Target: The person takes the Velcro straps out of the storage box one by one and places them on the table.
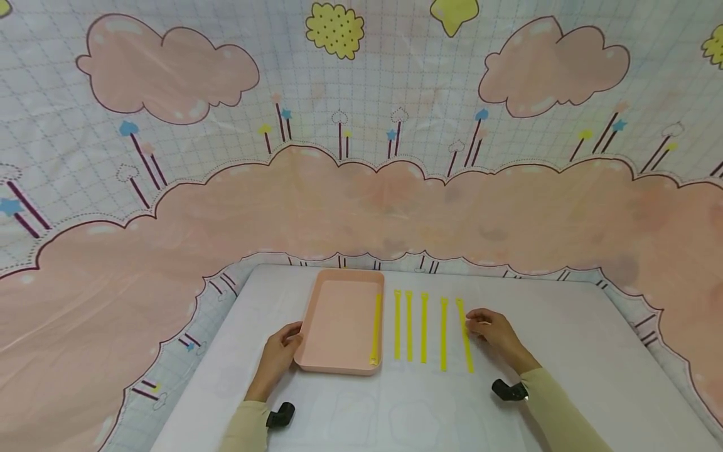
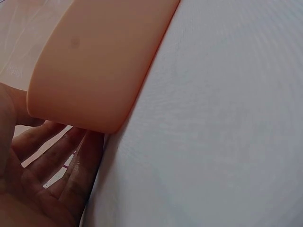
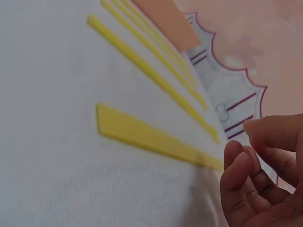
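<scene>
A shallow peach tray [image 1: 339,326] lies on the white table. My left hand [image 1: 282,348] grips its left edge, the thumb at the rim and the fingers against the outer wall [image 2: 90,71]. Inside the tray, along its right side, lies one long yellow strip [image 1: 375,326]. To the right of the tray, several similar yellow strips [image 1: 424,329] lie roughly parallel, each with a small wider head at the far end. My right hand [image 1: 497,333] is beside the rightmost strip [image 1: 468,358]. Its fingers are bent and its thumb [image 3: 270,132] stands apart from them, with nothing visible between.
The white tabletop [image 1: 440,414] reaches around the tray and strips. A cloth with printed clouds [image 1: 395,207] hangs behind the table and down its sides. Black wrist cameras [image 1: 508,390] sit at both sleeves.
</scene>
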Motion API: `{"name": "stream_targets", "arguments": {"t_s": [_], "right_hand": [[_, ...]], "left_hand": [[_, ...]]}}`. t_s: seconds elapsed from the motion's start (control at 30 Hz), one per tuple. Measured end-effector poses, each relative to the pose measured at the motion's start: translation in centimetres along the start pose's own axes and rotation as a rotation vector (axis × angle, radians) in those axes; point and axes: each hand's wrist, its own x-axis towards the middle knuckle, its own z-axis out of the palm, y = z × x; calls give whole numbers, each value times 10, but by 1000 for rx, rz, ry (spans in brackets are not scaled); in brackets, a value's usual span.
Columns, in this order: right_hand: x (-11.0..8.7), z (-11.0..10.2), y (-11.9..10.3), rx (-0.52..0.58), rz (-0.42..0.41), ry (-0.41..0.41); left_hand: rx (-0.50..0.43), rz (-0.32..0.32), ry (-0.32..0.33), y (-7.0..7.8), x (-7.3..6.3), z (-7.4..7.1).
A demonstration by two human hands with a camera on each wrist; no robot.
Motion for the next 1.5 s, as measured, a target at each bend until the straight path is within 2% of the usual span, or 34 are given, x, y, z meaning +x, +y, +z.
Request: {"name": "stream_targets", "arguments": {"t_s": [0.37,0.53,0.7,1.03,1.27,1.5], "right_hand": [[-25,-1,-28,51,-110,-36],[-34,1,-41,85,-181,-63],[-39,7,-50,108,-215,-109],[-38,32,-57,159,-265,-181],[-37,50,-72,184,-263,-192],[-38,68,-88,181,-318,-221]], "left_hand": [[14,45,30,0,-3,-1],[-7,14,15,4,-4,-2],[-11,-4,-3,4,-5,-1],[-10,-9,-5,4,-3,-1],[-13,-9,-10,3,-1,-2],[-2,-4,-10,4,-1,-1]]}}
